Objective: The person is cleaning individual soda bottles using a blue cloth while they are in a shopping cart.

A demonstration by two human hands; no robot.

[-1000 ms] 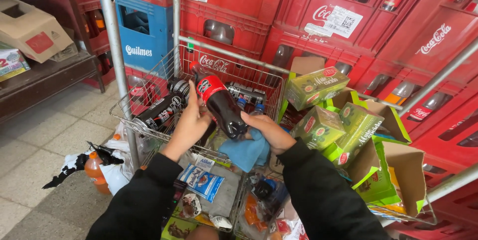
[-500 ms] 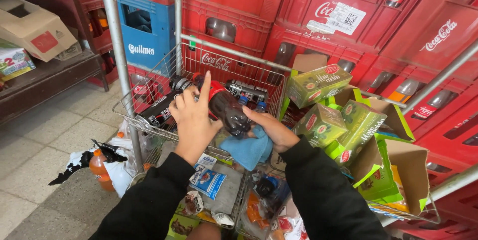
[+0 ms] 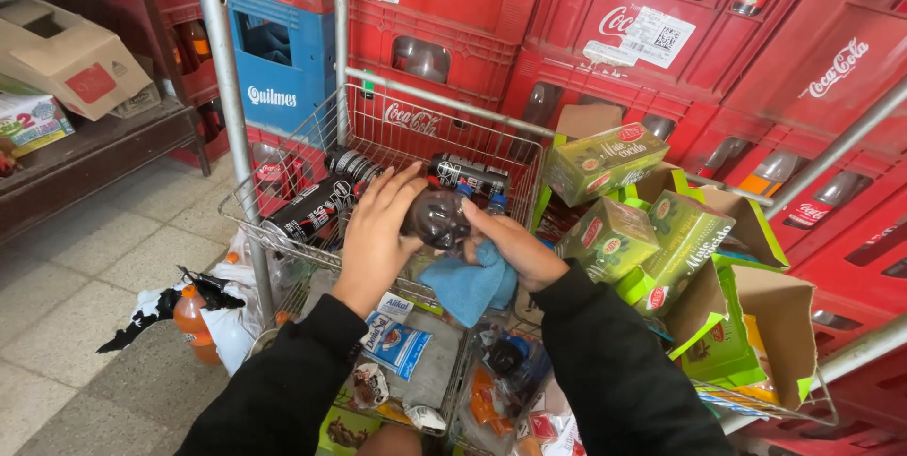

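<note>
Stacked red crates (image 3: 567, 31) filled the wall behind, with one blue crate (image 3: 279, 59) set among them at the left, and dark bottles showed through their openings. Before them stood a wire basket (image 3: 378, 135) on a metal rack, its front rim just under the person's wrists. Three dark bottles with black labels lay in the basket (image 3: 316, 208), two at the left and one along the back.

One more dark bottle (image 3: 436, 220) was held above the basket's front edge, its base turned toward the camera. The left hand (image 3: 376, 234) lay against its left side, fingers spread and flat along the bottle. The right hand (image 3: 510, 248) gripped it from the right, fingers curled about the bottle and a blue cloth (image 3: 470, 284) that hung below it, pressed between palm and bottle.

To the right, four green boxes (image 3: 609, 158) were piled askew, touching one another, beside an open cardboard carton (image 3: 770, 309) with its flaps up; they crowded close to the right forearm. Upright metal posts (image 3: 215, 68) hemmed the basket at the left and rear, and a slanted rail crossed at the right.

Beneath the basket, a lower wire shelf (image 3: 430, 361) held loose packets, a blue-and-white pouch (image 3: 392, 343) among them. On the tiled floor (image 3: 85, 286) to the left, which was mostly open, stood one orange bottle (image 3: 192, 324) beside white and black bags. A low wooden shelf (image 3: 94, 158) with a cardboard box ran along the far left.
</note>
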